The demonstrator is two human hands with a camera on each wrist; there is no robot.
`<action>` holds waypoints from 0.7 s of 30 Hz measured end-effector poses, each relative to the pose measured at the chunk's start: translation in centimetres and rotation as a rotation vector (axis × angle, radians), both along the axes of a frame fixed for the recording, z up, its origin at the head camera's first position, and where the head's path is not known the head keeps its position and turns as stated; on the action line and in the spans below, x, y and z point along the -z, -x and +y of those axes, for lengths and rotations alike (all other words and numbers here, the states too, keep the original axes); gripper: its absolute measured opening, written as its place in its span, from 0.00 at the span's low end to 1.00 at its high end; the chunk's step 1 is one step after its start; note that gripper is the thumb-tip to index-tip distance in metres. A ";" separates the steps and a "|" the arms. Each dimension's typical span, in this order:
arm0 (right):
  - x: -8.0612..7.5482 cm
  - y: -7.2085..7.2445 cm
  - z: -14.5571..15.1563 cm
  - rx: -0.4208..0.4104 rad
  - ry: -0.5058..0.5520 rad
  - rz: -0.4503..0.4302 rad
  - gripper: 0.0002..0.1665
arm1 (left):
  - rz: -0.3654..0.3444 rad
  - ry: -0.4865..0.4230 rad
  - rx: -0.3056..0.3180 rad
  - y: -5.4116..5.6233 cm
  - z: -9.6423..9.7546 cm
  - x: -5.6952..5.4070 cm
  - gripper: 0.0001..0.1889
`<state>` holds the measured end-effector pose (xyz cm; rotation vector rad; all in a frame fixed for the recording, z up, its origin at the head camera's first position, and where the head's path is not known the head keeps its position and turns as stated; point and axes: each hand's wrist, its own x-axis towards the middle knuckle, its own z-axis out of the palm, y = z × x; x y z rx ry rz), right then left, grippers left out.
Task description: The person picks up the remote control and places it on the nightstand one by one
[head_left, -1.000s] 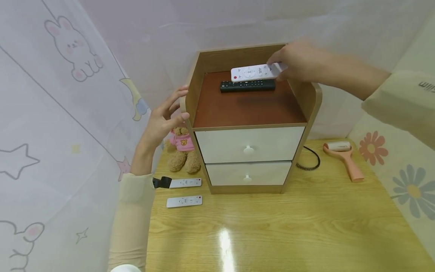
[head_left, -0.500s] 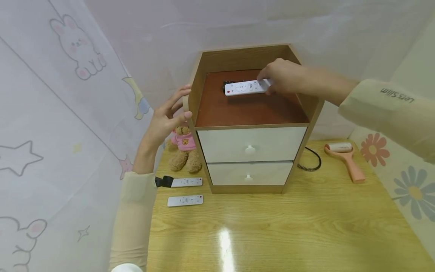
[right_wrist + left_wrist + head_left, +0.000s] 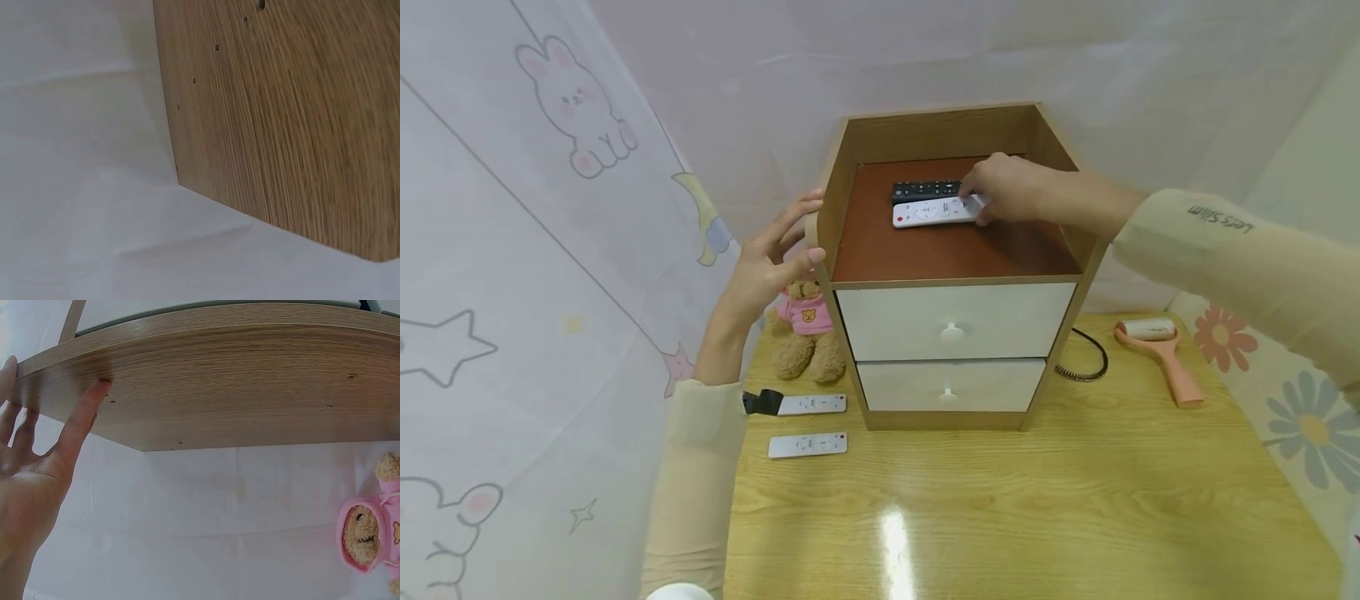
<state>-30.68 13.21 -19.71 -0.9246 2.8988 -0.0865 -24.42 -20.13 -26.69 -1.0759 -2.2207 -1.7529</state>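
In the head view my right hand (image 3: 1009,188) pinches the right end of a white remote control (image 3: 928,212), low over the brown top of a small wooden cabinet (image 3: 955,258). Just behind the white remote lies a black remote control (image 3: 917,192), its right part hidden by the hand. My left hand (image 3: 766,260) rests against the cabinet's left side panel, fingers spread. The left wrist view shows the thumb of this left hand (image 3: 37,469) touching the wooden panel (image 3: 219,387). Only the cabinet's outer side (image 3: 269,137) and the pale backdrop appear in the right wrist view.
Two white remotes, one farther back (image 3: 812,404) and one nearer (image 3: 807,445), lie left of the cabinet, by a teddy bear (image 3: 808,333) in pink. To its right are a black coiled cord (image 3: 1081,375) and an orange lint roller (image 3: 1165,354). Two white drawers (image 3: 955,325) face front, both closed.
My right hand has brought the white remote down and slightly left, from above the black remote to just in front of it. The left hand stays at the cabinet's side.
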 end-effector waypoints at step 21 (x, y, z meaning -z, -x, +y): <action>0.1 0.3 -0.2 0.024 -0.040 -0.013 0.27 | 0.036 0.005 -0.016 -0.3 0.1 -0.3 0.29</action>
